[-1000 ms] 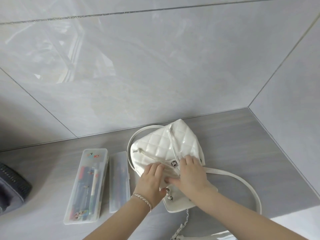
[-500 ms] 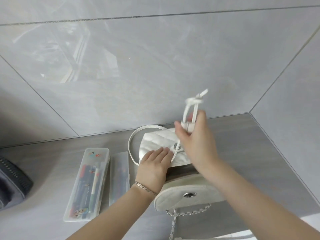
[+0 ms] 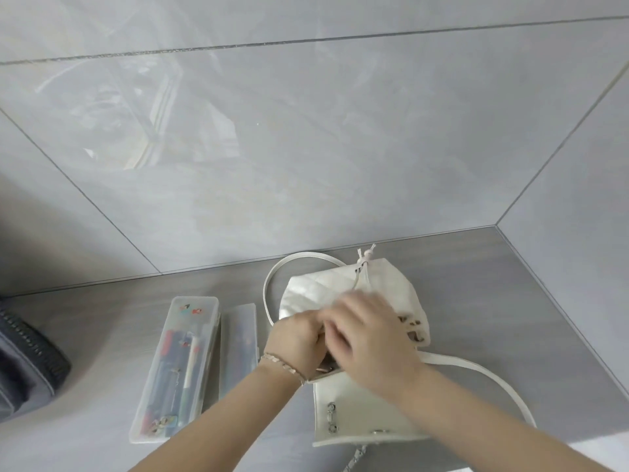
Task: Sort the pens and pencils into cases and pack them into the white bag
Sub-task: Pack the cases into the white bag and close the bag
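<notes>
Our left hand (image 3: pixel 299 343) grips the mouth of the white bag (image 3: pixel 384 284); our right hand (image 3: pixel 371 337), blurred, lies over it, grip unreadable.

Bag (image 3: pixel 384 281): on counter (image 3: pixel 102 318), right of narrow case (image 3: pixel 240 338).
Wide case (image 3: pixel 180 364): just left of narrow case.

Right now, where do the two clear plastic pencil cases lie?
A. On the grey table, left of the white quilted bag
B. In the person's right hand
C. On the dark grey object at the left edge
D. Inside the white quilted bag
A: the wide clear plastic pencil case and the narrow clear case both lie on the grey table, left of the white quilted bag.
</notes>
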Demonstrator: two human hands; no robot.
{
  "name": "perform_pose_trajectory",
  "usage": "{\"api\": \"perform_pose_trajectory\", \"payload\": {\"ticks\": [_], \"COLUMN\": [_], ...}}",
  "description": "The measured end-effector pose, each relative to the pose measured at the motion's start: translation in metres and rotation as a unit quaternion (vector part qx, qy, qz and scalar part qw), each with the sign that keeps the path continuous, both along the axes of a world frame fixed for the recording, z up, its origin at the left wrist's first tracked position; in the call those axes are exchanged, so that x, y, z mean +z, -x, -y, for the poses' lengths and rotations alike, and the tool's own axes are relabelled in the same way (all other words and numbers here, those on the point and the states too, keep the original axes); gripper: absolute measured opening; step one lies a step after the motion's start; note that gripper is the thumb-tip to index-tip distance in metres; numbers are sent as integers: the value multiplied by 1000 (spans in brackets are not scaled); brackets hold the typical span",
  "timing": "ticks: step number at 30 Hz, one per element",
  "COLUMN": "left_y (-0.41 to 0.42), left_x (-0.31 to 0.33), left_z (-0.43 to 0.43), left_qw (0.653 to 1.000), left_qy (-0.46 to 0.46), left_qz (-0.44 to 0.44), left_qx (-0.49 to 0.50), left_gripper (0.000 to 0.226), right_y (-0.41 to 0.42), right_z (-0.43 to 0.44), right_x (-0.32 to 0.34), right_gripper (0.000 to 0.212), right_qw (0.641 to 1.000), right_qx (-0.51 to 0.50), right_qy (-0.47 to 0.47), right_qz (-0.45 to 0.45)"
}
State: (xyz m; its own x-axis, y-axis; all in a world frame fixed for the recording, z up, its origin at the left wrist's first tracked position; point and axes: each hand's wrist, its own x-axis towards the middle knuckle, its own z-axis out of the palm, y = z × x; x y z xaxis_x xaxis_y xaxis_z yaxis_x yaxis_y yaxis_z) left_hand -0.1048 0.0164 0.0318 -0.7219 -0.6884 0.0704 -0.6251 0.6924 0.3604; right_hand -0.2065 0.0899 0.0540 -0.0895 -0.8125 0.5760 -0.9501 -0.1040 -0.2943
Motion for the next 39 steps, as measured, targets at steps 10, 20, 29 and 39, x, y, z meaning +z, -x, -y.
{"api": "perform_pose_trajectory", "payload": {"ticks": [10, 20, 29, 39], "left_y": [42, 50, 36, -103], "left_x": [37, 41, 29, -35], "left_z": [40, 115, 81, 55], "left_qw": [969, 943, 955, 913], "left_qy": [-144, -209, -228, -107], "left_qz": [-118, -53, -20, 156], "left_qx": [165, 252, 188, 361], "left_gripper": [24, 28, 31, 81], "right_y": [23, 11, 37, 58], "right_z": [-4, -31, 0, 43], "right_x": [-21, 15, 29, 2], "right_gripper": [33, 13, 38, 20], "right_qw": [926, 942, 935, 913], "right_qx": [-32, 18, -36, -106], "right_qy": [-353, -289, -343, -338], "right_qz": [-128, -169, 89, 202]}}
